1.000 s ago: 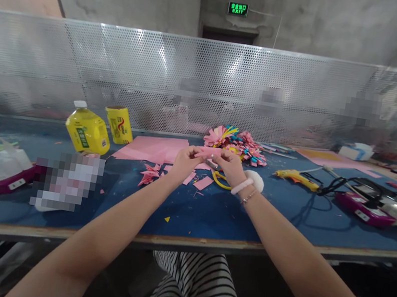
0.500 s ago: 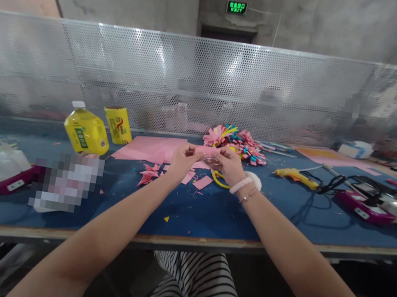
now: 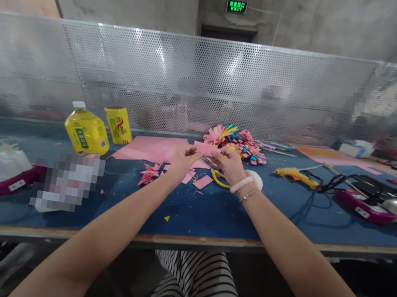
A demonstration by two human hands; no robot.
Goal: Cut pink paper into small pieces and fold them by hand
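My left hand (image 3: pixel 181 158) and my right hand (image 3: pixel 231 166) meet above the blue table (image 3: pixel 210 216), both pinching a small pink paper piece (image 3: pixel 204 148) held between them. Below the hands lie yellow-handled scissors (image 3: pixel 219 178), pink paper scraps (image 3: pixel 202 182) and a small folded pink shape (image 3: pixel 149 174). A stack of pink paper sheets (image 3: pixel 153 148) lies just behind my left hand. A heap of finished pink and multicoloured paper flowers (image 3: pixel 239 144) sits behind my right hand. I wear a white fluffy wristband (image 3: pixel 250 180) on my right wrist.
A yellow drink bottle (image 3: pixel 86 132) and a yellow can (image 3: pixel 118 125) stand at the left. A yellow glue gun (image 3: pixel 295 175) with black cable lies to the right, near magenta boxes (image 3: pixel 358 205). A perforated metal screen (image 3: pixel 209 84) backs the table. Another magenta box (image 3: pixel 2 181) lies at left.
The pink piece has been turned and worked between my fingers; both hands stay in about the same spot above the table.
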